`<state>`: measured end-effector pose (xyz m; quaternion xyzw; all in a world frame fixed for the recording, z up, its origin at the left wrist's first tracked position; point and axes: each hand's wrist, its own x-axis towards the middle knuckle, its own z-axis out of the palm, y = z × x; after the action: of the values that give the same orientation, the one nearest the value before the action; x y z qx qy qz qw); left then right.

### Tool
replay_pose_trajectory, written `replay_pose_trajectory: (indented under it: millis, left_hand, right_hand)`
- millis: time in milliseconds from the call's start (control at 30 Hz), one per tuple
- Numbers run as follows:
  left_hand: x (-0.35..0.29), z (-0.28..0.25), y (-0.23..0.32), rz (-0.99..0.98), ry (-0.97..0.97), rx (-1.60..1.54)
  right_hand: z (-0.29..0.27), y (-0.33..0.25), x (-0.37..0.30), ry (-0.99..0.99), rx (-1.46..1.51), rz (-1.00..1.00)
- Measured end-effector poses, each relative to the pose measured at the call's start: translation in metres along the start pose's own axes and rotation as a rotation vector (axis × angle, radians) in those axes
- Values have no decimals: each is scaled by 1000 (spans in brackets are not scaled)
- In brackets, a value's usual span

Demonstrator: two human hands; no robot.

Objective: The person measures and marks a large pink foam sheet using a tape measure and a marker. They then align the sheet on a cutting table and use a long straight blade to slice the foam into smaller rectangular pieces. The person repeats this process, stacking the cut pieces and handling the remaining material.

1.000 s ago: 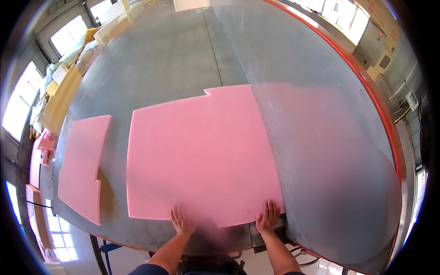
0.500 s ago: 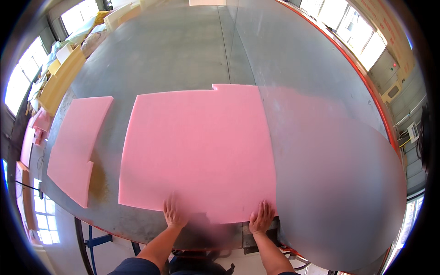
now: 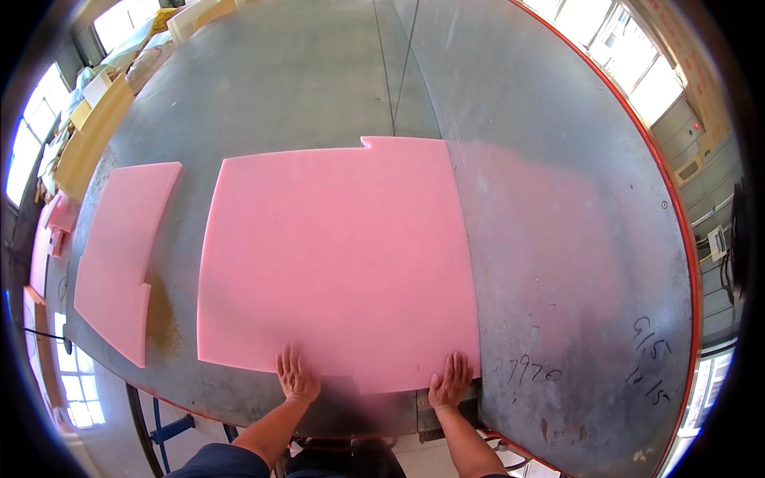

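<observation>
A large pink foam sheet (image 3: 335,255) lies flat on the grey metal table, its right edge against an upright grey metal panel. A small step is cut in its far edge. My left hand (image 3: 298,376) rests palm down on the sheet's near edge, left of centre, fingers stretched forward. At the near right corner my right hand (image 3: 452,380) lies flat in the same way. Neither hand holds anything. To the left, apart from the large sheet, a narrower pink foam piece (image 3: 123,247) with a notched side lies on the table.
The grey metal table (image 3: 263,72) runs far ahead. Along the right, the grey panel (image 3: 550,446) bears handwritten marks and has a red rim (image 3: 692,319). Yellow boards (image 3: 100,135) and bagged material stand at the far left. A blue metal frame (image 3: 171,430) shows below the table.
My view has shifted slightly, and a smooth blurred patch over the right panel is gone, baring its handwritten marks. Both hands stay on the large sheet's near edge.
</observation>
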<state>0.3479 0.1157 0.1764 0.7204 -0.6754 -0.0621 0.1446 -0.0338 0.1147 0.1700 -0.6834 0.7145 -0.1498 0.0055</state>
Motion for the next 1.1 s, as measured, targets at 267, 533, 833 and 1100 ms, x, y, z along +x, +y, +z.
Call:
replay_pose_trajectory:
  millis: [267, 533, 833, 1100]
  left_hand:
    - [1, 3, -3, 19, 42, 5]
    - [2, 4, -5, 56, 68, 2]
    - [3, 2, -2, 33, 26, 36]
    - [8, -11, 9, -28, -37, 40]
  right_hand:
    - [-3, -4, 3, -18, -5, 9]
    - [-3, -3, 2, -26, 3, 0]
    - [-5, -3, 4, -23, -2, -15]
    - [-4, -1, 1, -21, 10, -15]
